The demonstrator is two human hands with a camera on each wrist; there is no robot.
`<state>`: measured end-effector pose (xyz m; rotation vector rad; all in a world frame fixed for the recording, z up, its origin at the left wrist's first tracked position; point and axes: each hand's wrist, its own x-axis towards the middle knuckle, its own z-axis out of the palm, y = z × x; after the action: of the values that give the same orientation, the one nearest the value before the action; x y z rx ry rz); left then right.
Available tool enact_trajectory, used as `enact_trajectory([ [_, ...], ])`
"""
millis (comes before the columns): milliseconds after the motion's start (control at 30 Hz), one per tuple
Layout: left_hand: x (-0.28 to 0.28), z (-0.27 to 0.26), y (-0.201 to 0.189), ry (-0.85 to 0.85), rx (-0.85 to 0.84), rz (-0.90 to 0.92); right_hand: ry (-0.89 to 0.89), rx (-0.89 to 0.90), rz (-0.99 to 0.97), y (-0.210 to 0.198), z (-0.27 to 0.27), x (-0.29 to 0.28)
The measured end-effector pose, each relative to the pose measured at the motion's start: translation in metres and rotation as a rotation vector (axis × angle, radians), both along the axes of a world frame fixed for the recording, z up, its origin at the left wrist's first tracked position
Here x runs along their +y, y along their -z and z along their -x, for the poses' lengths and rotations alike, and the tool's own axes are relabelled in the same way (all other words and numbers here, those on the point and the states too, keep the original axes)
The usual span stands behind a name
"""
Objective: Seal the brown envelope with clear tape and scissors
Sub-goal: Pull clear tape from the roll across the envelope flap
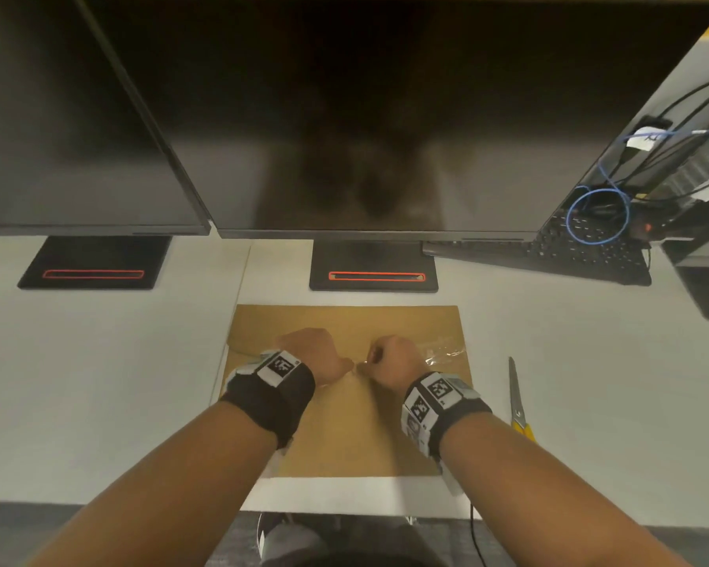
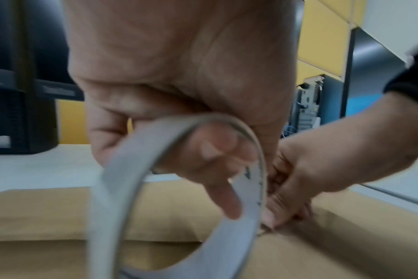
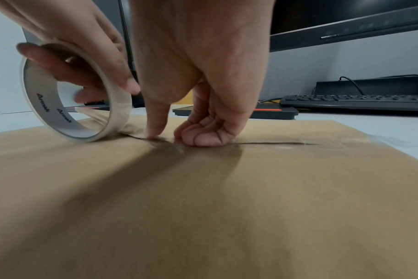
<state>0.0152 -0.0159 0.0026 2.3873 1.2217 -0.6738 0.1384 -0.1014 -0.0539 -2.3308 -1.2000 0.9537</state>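
Note:
The brown envelope lies flat on the white desk, flap side up. My left hand grips the clear tape roll, fingers through its core, standing it on edge at the flap seam. My right hand sits just right of the roll, fingers curled, with its thumb and knuckles pressing down on the seam. A clear tape strip lies along the seam toward the envelope's right edge. The yellow-handled scissors lie right of the envelope.
Two dark monitors hang over the back of the desk on black stands. A black keyboard and tangled cables sit at the back right. The desk's front edge is close to my body.

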Motion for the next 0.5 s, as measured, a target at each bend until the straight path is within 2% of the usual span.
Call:
enact_trajectory([
  [100,0.013,0.015,-0.005,-0.091,-0.125,0.230,-0.013,-0.024,0.063,0.003,0.002,0.003],
  [167,0.018,0.021,-0.005,-0.100,-0.180,0.286,-0.007,-0.029,0.087,0.004,0.002,0.005],
  [267,0.014,0.025,-0.003,-0.043,-0.166,0.199,0.013,-0.042,0.100,0.004,0.005,0.007],
  [400,0.009,0.027,-0.003,0.066,-0.024,-0.034,0.042,-0.046,0.090,0.004,0.010,0.005],
  [500,0.010,0.031,-0.002,0.082,0.013,-0.072,0.050,-0.055,0.072,0.005,0.011,0.005],
])
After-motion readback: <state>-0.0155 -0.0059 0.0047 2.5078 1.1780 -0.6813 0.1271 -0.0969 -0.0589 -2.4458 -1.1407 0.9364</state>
